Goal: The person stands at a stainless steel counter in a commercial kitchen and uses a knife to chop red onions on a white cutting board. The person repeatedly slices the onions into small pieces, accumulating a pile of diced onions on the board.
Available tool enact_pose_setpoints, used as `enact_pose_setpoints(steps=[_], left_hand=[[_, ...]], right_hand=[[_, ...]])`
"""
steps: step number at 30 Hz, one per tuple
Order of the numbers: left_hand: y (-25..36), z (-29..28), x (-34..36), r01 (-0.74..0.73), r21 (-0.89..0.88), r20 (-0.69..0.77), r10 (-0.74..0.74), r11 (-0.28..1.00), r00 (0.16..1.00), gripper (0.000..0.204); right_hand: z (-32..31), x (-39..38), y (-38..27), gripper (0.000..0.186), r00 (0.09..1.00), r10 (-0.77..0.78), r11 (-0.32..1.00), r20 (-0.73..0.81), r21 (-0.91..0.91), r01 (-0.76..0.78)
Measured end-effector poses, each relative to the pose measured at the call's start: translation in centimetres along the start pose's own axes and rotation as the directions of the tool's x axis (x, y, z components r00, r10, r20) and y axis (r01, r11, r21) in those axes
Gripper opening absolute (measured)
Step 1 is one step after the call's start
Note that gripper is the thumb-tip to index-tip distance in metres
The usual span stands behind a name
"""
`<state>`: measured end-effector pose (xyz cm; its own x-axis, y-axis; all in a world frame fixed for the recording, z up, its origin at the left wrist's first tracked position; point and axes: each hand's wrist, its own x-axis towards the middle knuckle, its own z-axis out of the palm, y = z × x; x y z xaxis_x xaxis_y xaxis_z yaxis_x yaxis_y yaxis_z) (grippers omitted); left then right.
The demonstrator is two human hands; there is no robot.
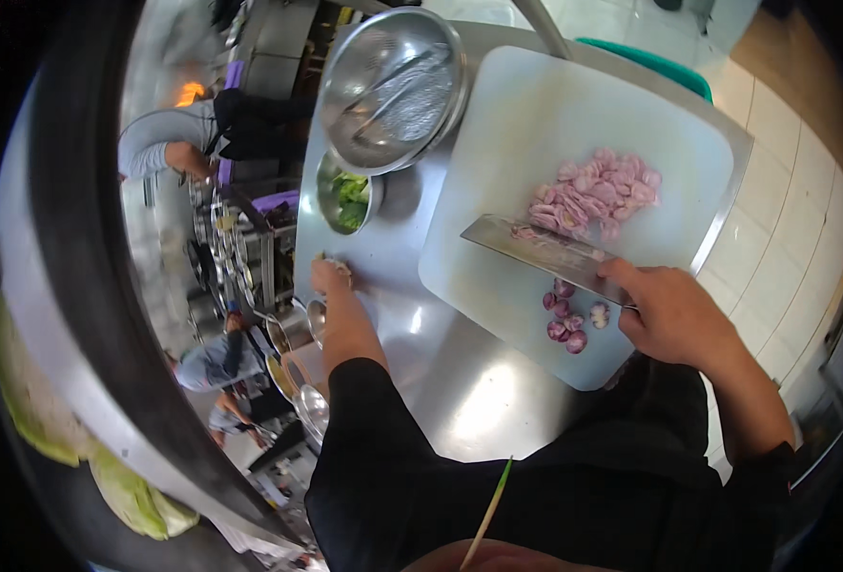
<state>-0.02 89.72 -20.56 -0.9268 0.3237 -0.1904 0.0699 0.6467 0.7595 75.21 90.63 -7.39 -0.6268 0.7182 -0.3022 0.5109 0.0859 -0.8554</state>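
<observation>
My right hand [665,310] grips a cleaver [545,250], its broad blade lying low over the white cutting board [479,124]. Beyond the blade is a pile of sliced shallots [601,191]. Whole purple shallots [563,324] and a paler peeled piece [600,314] sit on the near side of it. Stretched out to the left, my left hand [330,275] is closed at the table's left edge, with something small and pale at its fingers that I cannot make out.
A metal colander [393,91] with tongs-like metal inside stands at the back left. Nearer is a small metal bowl of green vegetables [350,202]. Below the left edge are pans, metal bowls [313,410] and other people at work [169,138]. Cabbages [135,491] lie on the far-left shelf.
</observation>
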Motion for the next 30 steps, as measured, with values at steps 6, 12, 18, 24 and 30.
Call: enact_pose_setpoints(steps=[6,12,18,24,30], left_hand=[[5.7,5.0,3.8,-0.048,0.025,-0.025,0.048,0.999,0.999,0.032],[7.8,8.3,8.7,-0.677,0.298,0.233,0.637,0.673,0.735,0.044],[7.9,8.6,-1.0,-0.863,0.08,0.484,0.737,0.5,0.472,0.043],[1.1,4.2,-7.9,-0.744,0.012,0.5,0.64,0.668,0.583,0.044],[-1.3,3.3,-21.1,-0.812,-0.232,0.516,0.775,0.536,0.364,0.046]], right_hand=[[-0.2,0.0,-0.1,0.045,0.995,0.086,0.994,-0.054,0.071,-0.082],[0.7,0.1,-0.2,0.053,0.987,0.154,0.987,-0.056,0.06,-0.15],[0.9,0.7,-0.7,0.053,0.974,0.22,0.973,-0.05,0.079,-0.216],[0.8,0.5,-1.0,0.051,0.982,0.186,0.98,-0.04,0.085,-0.182],[1.3,-0.4,-1.2,0.052,0.989,0.132,0.991,-0.074,0.026,-0.13]])
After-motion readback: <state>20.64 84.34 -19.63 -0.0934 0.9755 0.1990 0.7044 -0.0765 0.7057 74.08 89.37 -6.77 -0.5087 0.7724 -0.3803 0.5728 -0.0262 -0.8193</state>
